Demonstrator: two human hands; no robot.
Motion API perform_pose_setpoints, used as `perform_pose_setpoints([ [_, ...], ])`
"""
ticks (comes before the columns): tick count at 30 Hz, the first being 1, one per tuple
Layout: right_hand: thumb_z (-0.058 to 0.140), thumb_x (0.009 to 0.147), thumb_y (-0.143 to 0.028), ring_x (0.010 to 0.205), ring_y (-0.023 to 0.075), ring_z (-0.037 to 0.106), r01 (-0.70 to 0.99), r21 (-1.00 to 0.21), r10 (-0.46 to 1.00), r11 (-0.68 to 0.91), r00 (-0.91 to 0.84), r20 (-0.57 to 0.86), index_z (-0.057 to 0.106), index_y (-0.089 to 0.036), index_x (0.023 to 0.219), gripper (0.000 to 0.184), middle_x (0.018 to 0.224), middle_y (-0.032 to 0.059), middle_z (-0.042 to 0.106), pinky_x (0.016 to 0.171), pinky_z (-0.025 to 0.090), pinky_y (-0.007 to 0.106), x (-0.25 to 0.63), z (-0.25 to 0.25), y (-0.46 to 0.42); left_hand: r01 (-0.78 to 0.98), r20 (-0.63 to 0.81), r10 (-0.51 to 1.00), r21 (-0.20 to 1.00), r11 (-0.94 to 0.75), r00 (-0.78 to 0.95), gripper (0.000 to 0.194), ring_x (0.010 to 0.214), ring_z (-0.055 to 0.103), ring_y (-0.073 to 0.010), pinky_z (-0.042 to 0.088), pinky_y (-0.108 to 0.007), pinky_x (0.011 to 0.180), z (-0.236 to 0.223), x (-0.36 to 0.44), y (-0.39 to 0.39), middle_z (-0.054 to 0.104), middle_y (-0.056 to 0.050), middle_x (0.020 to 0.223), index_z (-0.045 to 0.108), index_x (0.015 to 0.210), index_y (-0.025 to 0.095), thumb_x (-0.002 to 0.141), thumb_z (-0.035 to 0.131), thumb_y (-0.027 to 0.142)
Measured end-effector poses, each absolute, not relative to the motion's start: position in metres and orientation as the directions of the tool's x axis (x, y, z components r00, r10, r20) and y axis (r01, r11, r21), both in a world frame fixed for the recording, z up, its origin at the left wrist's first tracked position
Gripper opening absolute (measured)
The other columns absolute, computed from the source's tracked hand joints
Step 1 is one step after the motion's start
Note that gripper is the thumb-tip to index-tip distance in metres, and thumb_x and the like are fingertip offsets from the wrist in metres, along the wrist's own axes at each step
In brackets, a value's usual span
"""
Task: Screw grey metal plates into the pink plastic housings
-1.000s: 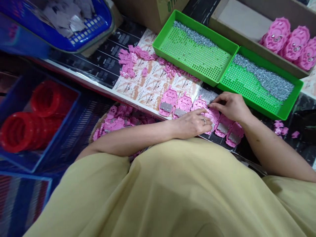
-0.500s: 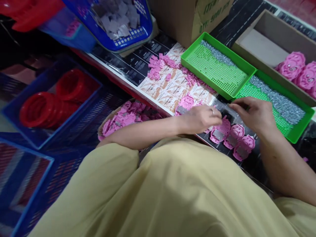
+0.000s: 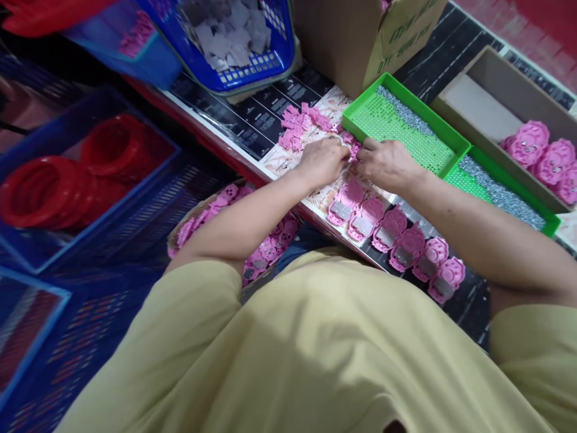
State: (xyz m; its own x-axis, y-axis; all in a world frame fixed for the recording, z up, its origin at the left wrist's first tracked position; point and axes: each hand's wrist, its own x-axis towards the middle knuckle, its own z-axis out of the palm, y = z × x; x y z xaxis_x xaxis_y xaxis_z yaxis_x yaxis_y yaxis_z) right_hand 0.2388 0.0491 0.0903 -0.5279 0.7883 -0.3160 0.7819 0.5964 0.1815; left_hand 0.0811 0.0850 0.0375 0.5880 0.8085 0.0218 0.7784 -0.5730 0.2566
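Observation:
My left hand is closed, its fingertips pinched together at a scatter of small pink plastic pieces. Facing it from the right, my right hand has its fingers drawn together at the same pieces. Whatever sits between the fingertips is too small and covered to make out. Below the hands, a slanting row of several pink plastic casings lies along the table edge, each with a grey plate. Just beyond the left hand is a heap of larger pink plastic parts.
Two green perforated trays hold small silvery metal parts. Behind are a long carton with pink assemblies, a tall cardboard box and a blue basket of pale pieces. Red rings fill a blue crate at left.
Both hands have moved up and leftward, from over the row of casings to the small pink pieces. The whole row of casings now shows. The view has shifted slightly.

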Motion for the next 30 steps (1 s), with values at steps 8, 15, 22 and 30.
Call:
perform_pose_setpoints([
  [8,0.037,0.099,-0.017,0.113,0.0121,0.059,0.803,0.07,0.787,0.592,-0.558,-0.263,0.067,-0.015,0.083,0.035,0.104,0.0026,0.072,0.08,0.047,0.024,0.241,0.085,0.063,0.755,0.018,0.802,0.327,-0.569,0.597,0.024,0.105,0.065,-0.0274,0.05,-0.041,0.087,0.026,0.088,0.101,0.07,-0.011,0.109,0.068,0.103,0.023,0.09,0.049,0.02],
  [15,0.045,0.098,-0.021,0.095,0.0189,0.069,0.927,-0.027,0.927,0.375,-0.376,-0.013,0.069,-0.017,0.106,0.026,0.1,0.0062,0.075,0.076,0.052,0.03,0.277,0.108,0.004,0.678,0.154,0.75,0.339,-0.652,0.644,0.019,0.095,0.062,-0.0245,0.051,-0.045,0.087,0.004,0.08,0.118,0.071,-0.005,0.099,0.069,0.099,0.025,0.092,0.054,0.035],
  [22,0.07,0.084,-0.036,0.065,0.0158,0.068,0.767,-0.629,0.979,-0.127,0.199,0.044,0.08,-0.023,0.091,0.018,0.079,0.0029,0.076,0.067,0.056,0.031,0.366,0.091,-0.111,0.396,0.421,0.525,0.357,-0.846,0.74,0.022,0.094,0.068,-0.0192,0.054,-0.036,0.085,0.028,0.083,0.077,0.075,-0.003,0.104,0.069,0.11,0.025,0.099,0.053,0.034],
  [30,0.076,0.077,-0.039,0.07,0.0201,0.069,0.657,-0.699,0.939,-0.284,0.339,-0.064,0.081,-0.026,0.081,0.014,0.078,0.0032,0.077,0.068,0.055,0.034,0.383,0.055,-0.138,-0.228,0.249,-0.177,0.192,-0.955,0.952,0.022,0.115,0.068,-0.0204,0.05,-0.035,0.095,0.046,0.178,-0.042,0.072,-0.01,0.125,0.069,0.103,0.016,0.098,0.048,0.009],
])
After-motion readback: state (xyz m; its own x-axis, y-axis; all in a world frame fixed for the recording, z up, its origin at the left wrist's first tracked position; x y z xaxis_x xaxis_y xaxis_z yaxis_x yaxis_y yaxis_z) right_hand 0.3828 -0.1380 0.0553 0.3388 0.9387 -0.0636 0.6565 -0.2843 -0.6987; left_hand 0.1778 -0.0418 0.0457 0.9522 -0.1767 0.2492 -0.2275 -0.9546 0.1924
